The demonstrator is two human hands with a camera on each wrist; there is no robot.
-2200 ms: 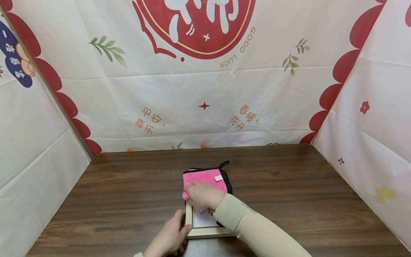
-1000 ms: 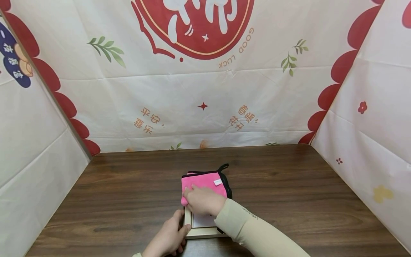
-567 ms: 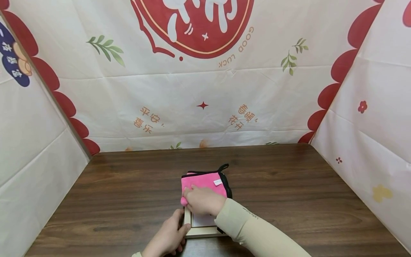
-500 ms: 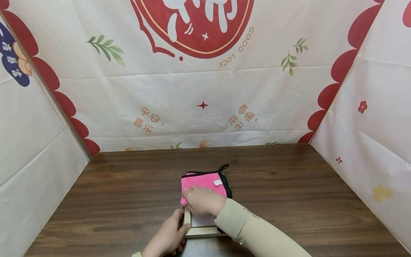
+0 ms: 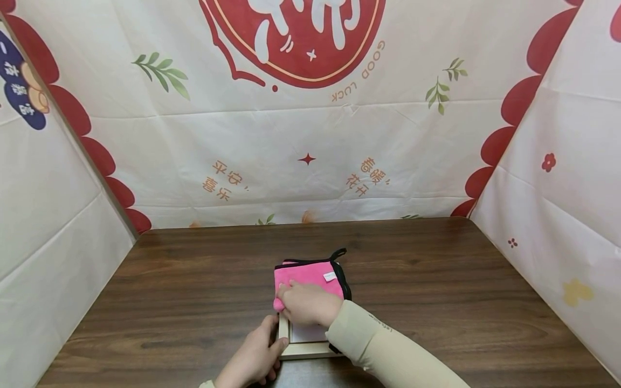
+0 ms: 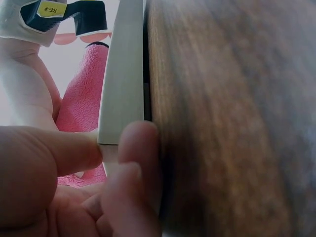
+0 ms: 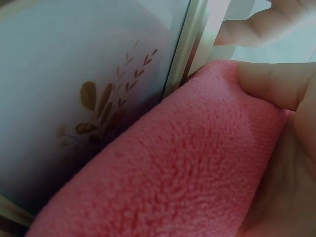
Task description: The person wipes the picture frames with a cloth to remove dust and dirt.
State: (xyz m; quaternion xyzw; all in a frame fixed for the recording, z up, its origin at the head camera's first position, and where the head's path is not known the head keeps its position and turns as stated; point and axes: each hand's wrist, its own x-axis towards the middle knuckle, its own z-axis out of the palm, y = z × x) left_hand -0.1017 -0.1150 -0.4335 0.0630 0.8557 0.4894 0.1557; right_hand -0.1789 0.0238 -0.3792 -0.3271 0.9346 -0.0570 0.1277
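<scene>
A picture frame (image 5: 310,352) with a pale wooden border lies flat on the brown table (image 5: 204,285). My left hand (image 5: 254,353) grips its near left corner, thumb on the border and fingers along the outer side. A pink fleece cloth (image 5: 306,272) with black edging, a white tag and a black hanging loop covers the far part of the frame. My right hand (image 5: 310,304) holds this cloth by its near left part, thumb curled against it over the frame. In the right wrist view, a brown leaf print (image 7: 101,106) shows under the frame's glass.
A white printed curtain (image 5: 271,134) with red scalloped edges hangs behind the table and along both sides. A dark wrist strap (image 6: 91,17) sits on the right sleeve in the left wrist view.
Over the first second my right hand drew the cloth slightly toward me, covering more of the print. Since then both hands have stayed almost still.
</scene>
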